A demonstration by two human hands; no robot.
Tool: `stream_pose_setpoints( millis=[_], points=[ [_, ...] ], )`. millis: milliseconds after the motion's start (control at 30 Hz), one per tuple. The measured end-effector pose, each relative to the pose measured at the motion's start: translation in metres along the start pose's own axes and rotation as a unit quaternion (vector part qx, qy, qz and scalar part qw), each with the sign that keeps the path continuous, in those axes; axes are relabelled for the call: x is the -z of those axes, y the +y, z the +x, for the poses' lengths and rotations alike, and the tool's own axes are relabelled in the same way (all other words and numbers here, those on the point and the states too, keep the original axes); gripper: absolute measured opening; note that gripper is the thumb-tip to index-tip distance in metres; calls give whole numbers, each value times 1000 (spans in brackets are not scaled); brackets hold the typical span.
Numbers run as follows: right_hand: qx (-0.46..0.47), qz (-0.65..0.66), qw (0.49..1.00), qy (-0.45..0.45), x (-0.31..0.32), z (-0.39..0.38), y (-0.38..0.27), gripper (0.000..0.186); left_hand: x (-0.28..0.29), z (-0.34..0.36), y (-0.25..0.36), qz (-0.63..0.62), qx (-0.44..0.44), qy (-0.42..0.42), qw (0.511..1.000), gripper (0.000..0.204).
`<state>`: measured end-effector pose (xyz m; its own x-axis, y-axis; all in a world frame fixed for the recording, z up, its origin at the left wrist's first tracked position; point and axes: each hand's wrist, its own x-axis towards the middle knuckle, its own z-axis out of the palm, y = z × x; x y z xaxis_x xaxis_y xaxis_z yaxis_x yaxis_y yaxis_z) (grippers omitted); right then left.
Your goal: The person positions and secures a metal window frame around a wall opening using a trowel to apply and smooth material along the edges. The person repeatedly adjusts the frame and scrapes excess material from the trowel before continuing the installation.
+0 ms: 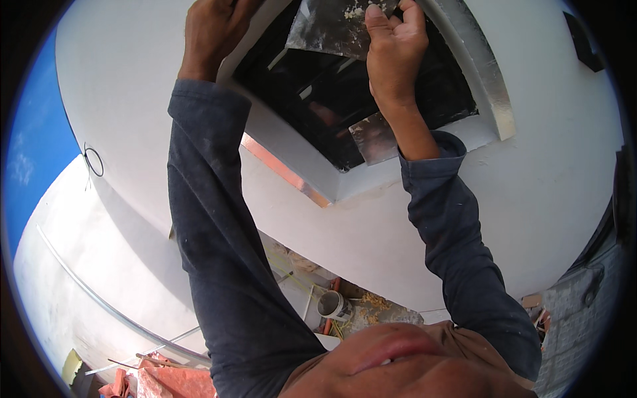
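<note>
Reaching overhead, a person in dark long sleeves works at a dark window opening [371, 99] set in a white plastered wall [464, 219]. The right hand [396, 50] is closed around one broad metal trowel blade [328, 26], thumb along its face, with pale plaster stuck near the blade's upper edge. A second metal blade [373, 137] shows just below that wrist; what holds it cannot be told. The left hand [212, 33] is curled against the opening's upper left corner, its grip cut off by the picture's edge. Far below both arms sit one white bucket [334, 305], some red bricks [166, 379] and scattered rubble. Left of the left arm, one wire loop [93, 161] hangs from the wall.
</note>
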<state>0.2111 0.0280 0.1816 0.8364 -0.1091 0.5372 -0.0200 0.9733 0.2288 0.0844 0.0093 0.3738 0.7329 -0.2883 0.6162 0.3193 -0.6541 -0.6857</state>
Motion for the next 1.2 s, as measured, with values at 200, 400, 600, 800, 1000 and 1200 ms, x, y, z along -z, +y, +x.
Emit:
stream_pose_setpoints(
  millis=[200,400,600,800,1000,1200],
  points=[
    [10,-50,999,-6,-4,8,-14,25,2,0,-2,-28,4,1,1000,41],
    [-2,-152,986,-69,-16,16,-21,27,2,1,-6,-40,22,0,999,42],
    [-14,-35,997,-68,-23,16,-15,30,1,0,-13,-71,49,-5,996,40],
    [-44,-74,988,-128,-7,28,-19,24,5,-8,-17,-159,33,-7,987,33],
    [-6,-133,983,-129,-17,28,-14,16,2,-13,-23,-195,52,9,979,33],
    [36,-207,972,-104,-34,27,-3,19,-2,-16,-28,-251,82,19,964,37]
  ],
)
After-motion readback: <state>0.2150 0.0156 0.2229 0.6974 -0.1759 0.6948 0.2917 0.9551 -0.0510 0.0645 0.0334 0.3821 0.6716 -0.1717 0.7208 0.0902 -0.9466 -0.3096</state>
